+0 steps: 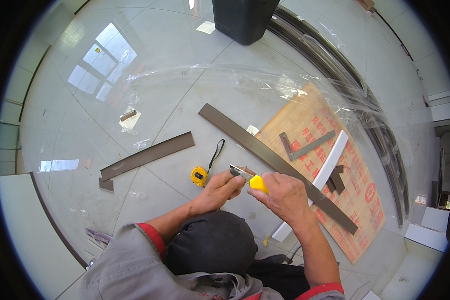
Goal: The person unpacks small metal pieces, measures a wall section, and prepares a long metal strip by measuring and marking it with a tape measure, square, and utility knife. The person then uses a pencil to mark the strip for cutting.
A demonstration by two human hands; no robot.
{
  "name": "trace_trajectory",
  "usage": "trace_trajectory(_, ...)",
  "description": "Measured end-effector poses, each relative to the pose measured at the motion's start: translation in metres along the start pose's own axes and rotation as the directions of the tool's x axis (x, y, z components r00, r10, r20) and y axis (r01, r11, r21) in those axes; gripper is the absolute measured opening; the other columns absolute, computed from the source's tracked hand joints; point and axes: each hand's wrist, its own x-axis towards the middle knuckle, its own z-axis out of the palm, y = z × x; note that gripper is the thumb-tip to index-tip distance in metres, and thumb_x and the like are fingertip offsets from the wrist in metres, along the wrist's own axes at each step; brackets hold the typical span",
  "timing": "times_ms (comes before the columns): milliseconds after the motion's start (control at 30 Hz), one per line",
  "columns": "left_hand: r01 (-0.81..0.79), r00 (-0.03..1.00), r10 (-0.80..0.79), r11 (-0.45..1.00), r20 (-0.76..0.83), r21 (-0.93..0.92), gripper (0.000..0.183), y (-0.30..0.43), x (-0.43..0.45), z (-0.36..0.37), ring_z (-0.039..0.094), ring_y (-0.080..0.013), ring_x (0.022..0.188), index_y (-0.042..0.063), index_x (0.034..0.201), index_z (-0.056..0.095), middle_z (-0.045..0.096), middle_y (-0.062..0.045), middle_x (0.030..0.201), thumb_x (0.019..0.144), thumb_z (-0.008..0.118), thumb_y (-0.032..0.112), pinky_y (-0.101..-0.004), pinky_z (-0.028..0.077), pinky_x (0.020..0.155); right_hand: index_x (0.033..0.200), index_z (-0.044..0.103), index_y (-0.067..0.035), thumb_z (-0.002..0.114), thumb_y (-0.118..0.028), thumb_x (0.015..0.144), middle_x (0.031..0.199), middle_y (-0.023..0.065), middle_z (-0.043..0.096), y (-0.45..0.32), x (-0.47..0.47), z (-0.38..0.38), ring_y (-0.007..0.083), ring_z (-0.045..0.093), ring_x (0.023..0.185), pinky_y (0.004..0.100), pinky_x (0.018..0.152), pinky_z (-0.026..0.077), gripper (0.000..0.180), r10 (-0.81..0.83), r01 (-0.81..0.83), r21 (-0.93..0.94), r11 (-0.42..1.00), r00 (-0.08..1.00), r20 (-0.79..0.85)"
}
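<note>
My right hand (285,193) grips the yellow handle of a utility knife (259,183). Its metal blade points left, across the fingers of my left hand (223,185). Those fingers pinch a small thin piece (246,168), mostly hidden by the blade and fingertips, so its kind is unclear. Just left of the left hand, a yellow tape measure (199,176) with a black wrist strap lies on the floor. Beyond both hands runs a long brown trim strip (262,146), its right part over a printed wooden board (360,210). A shorter brown strip (150,155) lies farther left.
On the board rest a metal try square (311,145), a white strip (332,159) and short brown offcuts (336,180). Long plastic-wrapped profiles (375,123) curve along the right. A black bin (243,22) stands at the far side. Another small offcut (128,115) lies left.
</note>
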Motion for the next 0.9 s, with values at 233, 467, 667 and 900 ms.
trace_trajectory(233, 0.057, 0.998, -0.058, 0.997, -0.015, -0.047, 0.037, -0.001, -0.003, -0.002, 0.034, -0.0051, 0.066, 0.002, 0.125, 0.059, 0.04, 0.006, 0.074, 0.109, 0.047, 0.033, -0.0236, 0.031, 0.057, 0.084, 0.055, -0.008, 0.076, -0.041, 0.085, 0.068, 0.0071, 0.055, 0.002, -0.003, 0.003, 0.0255, 0.061, 0.063, 0.0381, 0.056, 0.05, 0.039, -0.016, 0.016, 0.003, 1.0, 0.999, 0.028)
trace_trajectory(467, 0.041, 0.993, -0.042, 0.999, -0.107, -0.01, 0.034, -0.009, -0.003, -0.001, 0.036, -0.006, 0.063, 0.003, 0.094, 0.058, 0.041, 0.005, 0.07, 0.108, 0.052, 0.033, -0.0259, 0.032, 0.055, 0.084, 0.056, -0.009, 0.077, -0.042, 0.084, 0.068, 0.0062, 0.055, 0.0, -0.002, 0.005, 0.0238, 0.06, 0.063, 0.0368, 0.054, 0.048, 0.04, -0.02, 0.02, -0.05, 0.999, 1.0, -0.008)
trace_trajectory(667, 0.108, 0.984, -0.094, 0.99, -0.152, 0.088, 0.033, -0.004, -0.002, -0.001, 0.039, -0.0061, 0.064, 0.003, 0.099, 0.061, 0.042, 0.005, 0.069, 0.107, 0.053, 0.034, -0.0245, 0.034, 0.056, 0.086, 0.058, -0.008, 0.078, -0.042, 0.082, 0.068, 0.0058, 0.054, -0.001, 0.0, 0.001, 0.0243, 0.06, 0.06, 0.0363, 0.054, 0.048, 0.04, -0.002, -0.001, -0.08, 0.997, 0.999, -0.04)
trace_trajectory(900, 0.016, 1.0, -0.016, 1.0, -0.026, 0.019, 0.042, 0.002, 0.001, 0.004, 0.038, -0.0051, 0.066, 0.003, 0.137, 0.054, 0.042, 0.004, 0.075, 0.11, 0.046, 0.034, -0.0234, 0.032, 0.058, 0.084, 0.057, -0.008, 0.077, -0.042, 0.084, 0.067, 0.0067, 0.055, 0.002, -0.003, 0.004, 0.0249, 0.06, 0.061, 0.0364, 0.054, 0.049, 0.04, -0.009, 0.008, -0.022, 1.0, 1.0, -0.017)
